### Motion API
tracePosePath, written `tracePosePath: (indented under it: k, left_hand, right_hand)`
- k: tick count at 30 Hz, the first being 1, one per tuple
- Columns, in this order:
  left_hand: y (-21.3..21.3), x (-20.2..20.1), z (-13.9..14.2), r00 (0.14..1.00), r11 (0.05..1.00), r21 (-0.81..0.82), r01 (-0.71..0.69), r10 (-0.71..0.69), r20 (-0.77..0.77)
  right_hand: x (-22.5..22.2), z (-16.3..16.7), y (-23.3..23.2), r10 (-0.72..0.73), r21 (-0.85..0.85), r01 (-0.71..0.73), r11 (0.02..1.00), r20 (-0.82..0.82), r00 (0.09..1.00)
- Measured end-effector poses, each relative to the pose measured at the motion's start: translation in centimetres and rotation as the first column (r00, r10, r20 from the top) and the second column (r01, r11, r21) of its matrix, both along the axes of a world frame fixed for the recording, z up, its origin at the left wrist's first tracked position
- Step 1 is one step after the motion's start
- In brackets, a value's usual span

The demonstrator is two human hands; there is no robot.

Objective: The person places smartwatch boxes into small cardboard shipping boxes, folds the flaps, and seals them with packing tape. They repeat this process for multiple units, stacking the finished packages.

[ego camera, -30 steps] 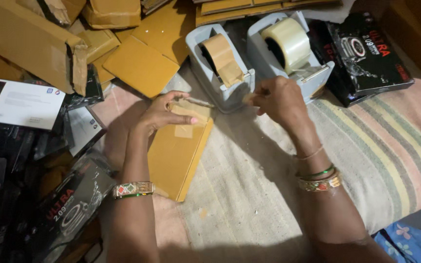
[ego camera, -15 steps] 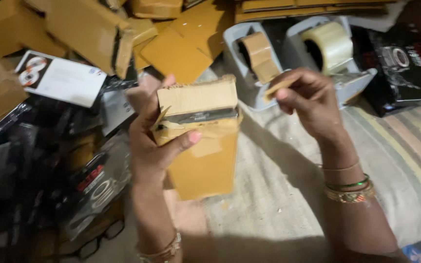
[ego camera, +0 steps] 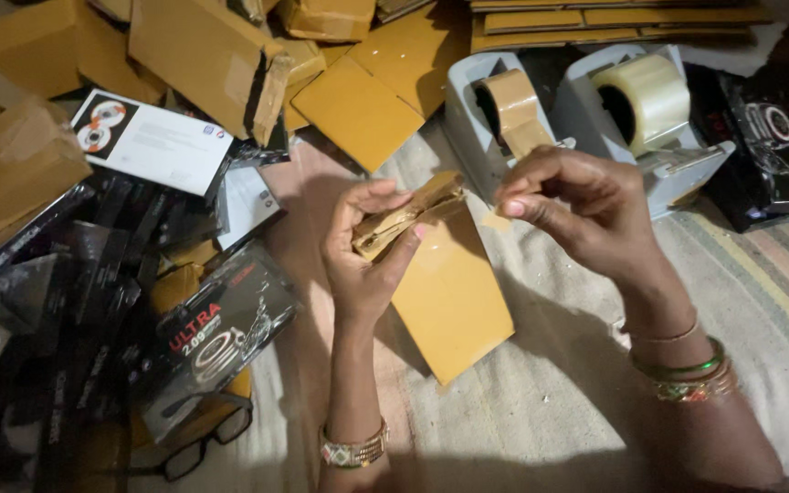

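Note:
My left hand [ego camera: 364, 256] grips a small brown cardboard packet [ego camera: 405, 216], tilted with its edge toward the camera. My right hand [ego camera: 575, 212] pinches a short strip of brown tape [ego camera: 497, 219] at the packet's upper right end. Beneath both hands a flat yellow-brown envelope [ego camera: 449, 297] lies on the striped cloth [ego camera: 760, 301]. Just behind my right hand stand two grey tape dispensers, one with a brown roll [ego camera: 507, 110] and one with a clear roll [ego camera: 643, 96].
Flat brown envelopes [ego camera: 358, 110] and folded cardboard boxes [ego camera: 207, 55] are piled at the back and left. Black glossy product boxes [ego camera: 216, 333] lie heaped on the left, another [ego camera: 783, 137] at the far right. A white printed card [ego camera: 152, 141] and black-framed glasses [ego camera: 203, 443] lie nearby.
The packet was lifted off the envelope by my left hand, then turned edge-on and lowered. My right hand came from the dispensers to the packet's end with a tape strip.

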State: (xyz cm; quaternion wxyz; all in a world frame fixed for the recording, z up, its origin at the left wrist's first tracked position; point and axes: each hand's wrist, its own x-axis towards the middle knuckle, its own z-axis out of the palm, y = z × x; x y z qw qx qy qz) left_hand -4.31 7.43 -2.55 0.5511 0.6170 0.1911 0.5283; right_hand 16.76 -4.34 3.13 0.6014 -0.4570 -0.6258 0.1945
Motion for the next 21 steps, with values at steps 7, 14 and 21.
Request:
tracePosePath:
  k: [7,14,21]
  left_hand:
    - [-1.3,0.4,0.3,0.999,0.961,0.273,-0.05,0.045,0.027]
    - [-2.2,0.5,1.6,0.998,0.968,0.245,-0.057,0.059,0.001]
    - [-2.2,0.3,2.1,0.998,0.924,0.379,-0.051,0.057,-0.005]
  right_hand:
    - [-1.9,6.2,0.9,0.056,-0.091,-0.009,0.996,0.537,0.842]
    - [-4.0,6.0,0.9,-0.063,-0.014,0.099,0.995,0.69,0.722]
    - [-4.9,4.6,0.9,-0.337,0.224,0.27,0.936,0.789,0.514]
